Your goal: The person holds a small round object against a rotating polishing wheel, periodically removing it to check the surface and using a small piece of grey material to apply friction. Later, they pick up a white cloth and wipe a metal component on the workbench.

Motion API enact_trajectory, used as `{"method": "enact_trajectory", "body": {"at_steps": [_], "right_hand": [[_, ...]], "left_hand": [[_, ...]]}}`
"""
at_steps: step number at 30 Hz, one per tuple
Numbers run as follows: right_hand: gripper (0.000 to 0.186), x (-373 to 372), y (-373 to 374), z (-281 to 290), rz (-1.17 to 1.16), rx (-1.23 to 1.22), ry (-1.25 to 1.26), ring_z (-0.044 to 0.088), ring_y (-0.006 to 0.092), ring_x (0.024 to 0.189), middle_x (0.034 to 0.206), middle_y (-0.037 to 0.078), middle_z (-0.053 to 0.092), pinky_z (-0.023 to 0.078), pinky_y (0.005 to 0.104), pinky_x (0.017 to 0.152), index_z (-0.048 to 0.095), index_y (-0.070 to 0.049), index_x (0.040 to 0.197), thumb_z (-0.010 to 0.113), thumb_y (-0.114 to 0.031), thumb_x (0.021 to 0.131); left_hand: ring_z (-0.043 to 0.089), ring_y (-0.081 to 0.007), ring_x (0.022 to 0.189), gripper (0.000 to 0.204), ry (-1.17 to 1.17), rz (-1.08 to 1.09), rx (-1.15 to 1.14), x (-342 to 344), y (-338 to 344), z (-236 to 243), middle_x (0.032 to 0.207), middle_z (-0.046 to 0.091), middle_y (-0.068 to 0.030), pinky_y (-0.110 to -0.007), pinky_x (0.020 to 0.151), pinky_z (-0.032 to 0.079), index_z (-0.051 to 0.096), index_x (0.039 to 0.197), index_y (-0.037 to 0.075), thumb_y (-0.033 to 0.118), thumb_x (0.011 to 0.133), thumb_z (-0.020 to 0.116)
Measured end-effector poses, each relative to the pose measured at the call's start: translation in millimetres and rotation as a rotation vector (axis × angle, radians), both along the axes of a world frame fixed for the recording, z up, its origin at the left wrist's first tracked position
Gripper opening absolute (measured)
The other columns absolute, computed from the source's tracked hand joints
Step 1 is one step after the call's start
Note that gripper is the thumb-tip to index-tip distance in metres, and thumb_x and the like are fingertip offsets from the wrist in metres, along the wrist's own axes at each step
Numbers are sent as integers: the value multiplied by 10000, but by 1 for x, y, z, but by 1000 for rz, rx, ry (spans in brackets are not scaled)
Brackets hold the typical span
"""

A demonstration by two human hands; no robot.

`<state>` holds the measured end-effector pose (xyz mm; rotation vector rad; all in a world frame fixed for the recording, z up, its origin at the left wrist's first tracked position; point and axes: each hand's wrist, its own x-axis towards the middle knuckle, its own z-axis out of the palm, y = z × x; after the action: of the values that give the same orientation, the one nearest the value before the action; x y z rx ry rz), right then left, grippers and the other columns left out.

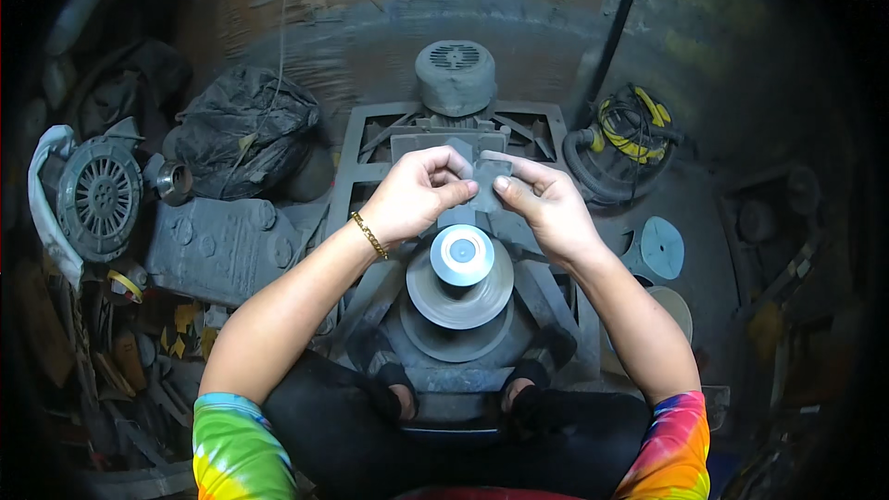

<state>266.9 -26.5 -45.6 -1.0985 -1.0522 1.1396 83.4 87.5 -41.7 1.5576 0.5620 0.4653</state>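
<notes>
Both hands are raised together beyond a round disc grinding wheel (pixel 463 256), pale on top, with a wider grey disc (pixel 460 307) below it. A small flat grey piece (pixel 488 187), thin and roughly square, is pinched between my hands; its material I cannot make out. My left hand (pixel 431 187), with a gold chain bracelet (pixel 369 235) at the wrist, has thumb and fingers closed at the piece's left edge. My right hand (pixel 546 204) grips its right edge, thumb in front and forefinger along the top.
A dusty motor (pixel 456 77) stands on a metal frame (pixel 366 120) beyond my hands. To the left are a finned round motor (pixel 100 187), a dark plastic bag (pixel 245 125) and a grey casing (pixel 208 250). A vacuum with yellow parts (pixel 634 134) and a pale blue disc (pixel 661 247) lie right.
</notes>
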Motion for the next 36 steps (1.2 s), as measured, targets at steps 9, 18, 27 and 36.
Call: {"method": "enact_trajectory", "body": {"at_steps": [9, 18, 27, 36], "right_hand": [[258, -12, -34, -2, -86, 135, -647, 741, 259, 868, 956, 225, 723, 553, 323, 771, 702, 22, 1145, 631, -81, 919], [427, -16, -48, -29, -150, 679, -1247, 705, 344, 1047, 1096, 228, 707, 580, 410, 920, 634, 68, 1211, 643, 51, 785], [407, -16, -43, -30, -170, 765, -1382, 706, 354, 1047, 1080, 239, 708, 585, 406, 902, 631, 100, 1195, 604, -26, 809], [422, -17, -40, -29, -160, 767, -1367, 706, 351, 1048, 1087, 235, 706, 584, 401, 911, 625, 98, 1206, 605, -17, 800]], "left_hand": [[621, -89, 878, 185, 134, -97, 278, -18, -8, 17, 908, 694, -13, -277, 832, 508, 727, 1014, -3, 166, 950, 686], [668, -198, 839, 259, 6, -189, 520, -20, -10, 9, 872, 723, -106, -336, 789, 521, 742, 960, 8, 257, 949, 672], [677, -307, 989, 240, 5, -228, 653, -18, -11, 19, 911, 728, -144, -414, 956, 501, 700, 853, -26, 180, 955, 633], [679, -310, 1014, 240, -38, -227, 655, -20, -8, 17, 890, 723, -147, -422, 954, 500, 697, 847, -35, 174, 950, 638]]}}
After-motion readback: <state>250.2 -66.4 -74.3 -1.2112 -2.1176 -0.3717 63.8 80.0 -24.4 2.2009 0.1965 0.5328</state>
